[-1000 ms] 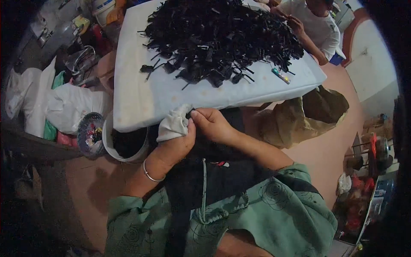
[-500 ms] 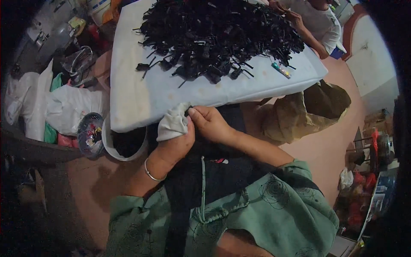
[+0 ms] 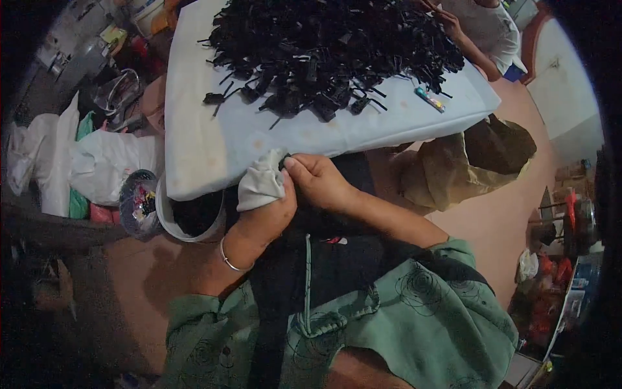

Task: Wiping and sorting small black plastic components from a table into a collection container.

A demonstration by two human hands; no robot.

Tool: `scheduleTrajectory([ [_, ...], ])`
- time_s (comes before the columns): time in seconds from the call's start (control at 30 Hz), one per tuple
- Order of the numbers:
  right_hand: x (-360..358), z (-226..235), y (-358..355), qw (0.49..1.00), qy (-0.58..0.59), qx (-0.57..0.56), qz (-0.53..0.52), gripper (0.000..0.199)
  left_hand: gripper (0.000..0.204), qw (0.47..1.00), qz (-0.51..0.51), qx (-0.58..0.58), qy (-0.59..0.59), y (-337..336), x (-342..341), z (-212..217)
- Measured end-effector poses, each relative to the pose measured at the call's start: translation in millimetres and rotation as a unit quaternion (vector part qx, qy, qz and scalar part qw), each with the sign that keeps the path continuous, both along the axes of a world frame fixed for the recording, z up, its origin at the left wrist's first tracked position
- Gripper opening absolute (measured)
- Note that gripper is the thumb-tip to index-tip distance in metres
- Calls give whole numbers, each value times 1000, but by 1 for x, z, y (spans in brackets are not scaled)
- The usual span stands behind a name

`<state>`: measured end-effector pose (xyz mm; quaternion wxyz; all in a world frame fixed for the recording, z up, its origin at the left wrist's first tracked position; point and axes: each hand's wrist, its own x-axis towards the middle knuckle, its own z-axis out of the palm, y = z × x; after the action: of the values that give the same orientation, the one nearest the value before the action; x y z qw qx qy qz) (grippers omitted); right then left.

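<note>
My left hand point(image 3: 278, 211) is closed round a bunched pale cloth point(image 3: 258, 188) at the near edge of the table. Against it, my right hand point(image 3: 314, 180) pinches a small black piece point(image 3: 283, 163), mostly hidden between the fingers and the cloth. The two hands touch or nearly touch. Beyond them a large heap of small black plastic parts point(image 3: 324, 58), many with thin stalks, covers the far part of the white-covered table point(image 3: 194, 123). A few loose black parts lie at the heap's near edge.
A colourful slim lighter-like item point(image 3: 429, 99) lies right of the heap. Below the table's left edge stand a white bucket point(image 3: 167, 223) and a mesh basket point(image 3: 135, 214). A brown paper sack point(image 3: 440, 172) stands at right. Another person's arm point(image 3: 476, 55) reaches in at the far right.
The view has shifted slightly. My hands stay together on the cloth and the small black piece, with hardly any movement.
</note>
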<state>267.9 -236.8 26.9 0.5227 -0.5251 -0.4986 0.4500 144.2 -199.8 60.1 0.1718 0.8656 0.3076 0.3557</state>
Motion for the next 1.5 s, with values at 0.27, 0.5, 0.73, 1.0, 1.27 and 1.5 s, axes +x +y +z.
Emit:
scheduleTrajectory([
  [0.27, 19, 4, -7, 996, -79, 17, 27, 23, 21, 949, -41, -264, -165, 11, -6, -13],
  [0.5, 31, 22, -12, 960, -225, 157, 48, 16, 22, 948, -47, -299, -101, 12, -19, -6],
  [0.73, 22, 33, -7, 999, -39, -9, 29, 18, 28, 873, -163, -448, -102, 7, -15, 16],
  [1.0, 24, 36, -11, 983, -153, 72, 69, 26, 26, 949, -143, -258, -113, 10, -15, -5],
  [1.27, 8, 25, -8, 989, -124, 48, 71, 28, 23, 990, -73, -117, -39, 2, -11, -10],
  [1.5, 12, 27, 9, 984, -166, 54, 40, 26, 19, 972, -34, 195, 126, 31, -30, -6],
])
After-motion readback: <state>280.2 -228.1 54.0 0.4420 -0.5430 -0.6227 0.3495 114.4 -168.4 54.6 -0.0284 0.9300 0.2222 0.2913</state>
